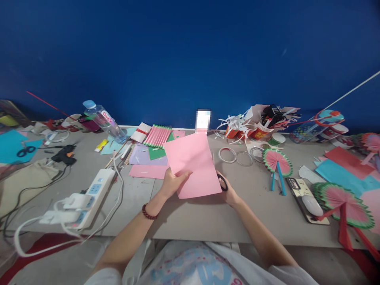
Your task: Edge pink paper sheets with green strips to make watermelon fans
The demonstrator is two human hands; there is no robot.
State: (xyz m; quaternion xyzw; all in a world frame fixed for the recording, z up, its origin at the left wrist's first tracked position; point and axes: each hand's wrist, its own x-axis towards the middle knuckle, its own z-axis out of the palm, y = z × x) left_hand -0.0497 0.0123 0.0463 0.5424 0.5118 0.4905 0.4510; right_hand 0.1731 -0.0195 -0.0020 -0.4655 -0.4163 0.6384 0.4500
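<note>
My left hand (172, 182) pinches the left edge of a pink paper sheet (194, 164), thumb on top, holding it tilted above the grey table (208, 217). A dark red bead bracelet sits on that wrist. My right hand (227, 190) is mostly hidden behind the sheet's right edge; its fingers are closed in the black handles of scissors (222, 182), whose blades I cannot see.
Behind the sheet lie coloured papers and a pleated pink fan piece (157, 136). A water bottle (103, 120) and power strip (93, 192) with cables are at left. Tape rings (236, 155), paper fans (277, 162), a phone (305, 198) and cups (258, 130) fill the right.
</note>
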